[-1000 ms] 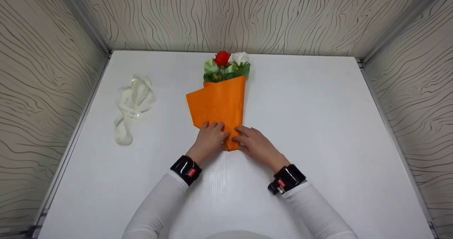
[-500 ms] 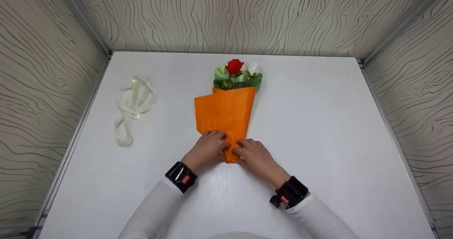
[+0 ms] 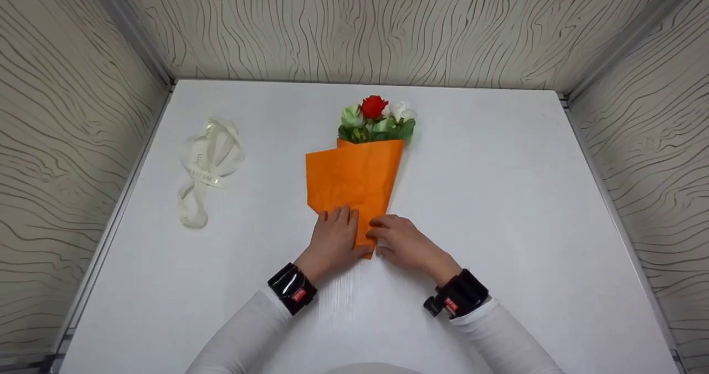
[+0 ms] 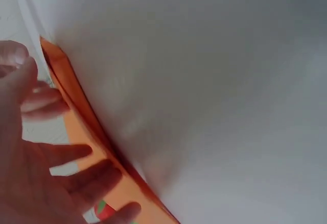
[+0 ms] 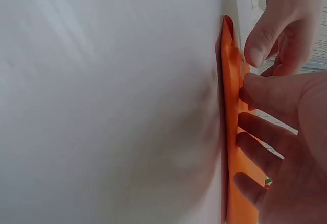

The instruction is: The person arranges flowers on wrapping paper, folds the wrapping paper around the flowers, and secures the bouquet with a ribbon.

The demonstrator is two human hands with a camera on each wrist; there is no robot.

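Note:
A bouquet wrapped in orange paper [image 3: 354, 174] lies on the white table, its narrow end toward me. Red, white and pale green roses [image 3: 374, 107] with green leaves stick out of the wide top. My left hand [image 3: 335, 242] lies over the lower left of the wrap, fingers extended, thumb toward the bottom tip. In the left wrist view its fingers spread along the paper's edge. My right hand [image 3: 407, 244] touches the lower right edge with its fingertips. The right wrist view has those fingers nearly straight against the orange paper [image 5: 232, 91]. Stems are hidden inside the wrap.
A loosely looped cream ribbon [image 3: 205, 177] with printed lettering lies on the left of the white table [image 3: 498, 196]. Wood-grain patterned panels [image 3: 354, 30] stand at the back and both sides. Black straps [image 3: 462, 293] circle both wrists.
The bouquet has shifted toward me and slightly right, its lower end swinging a little. My left fingers have straightened over the paper. My right hand has moved along with the wrap. The ribbon is unmoved.

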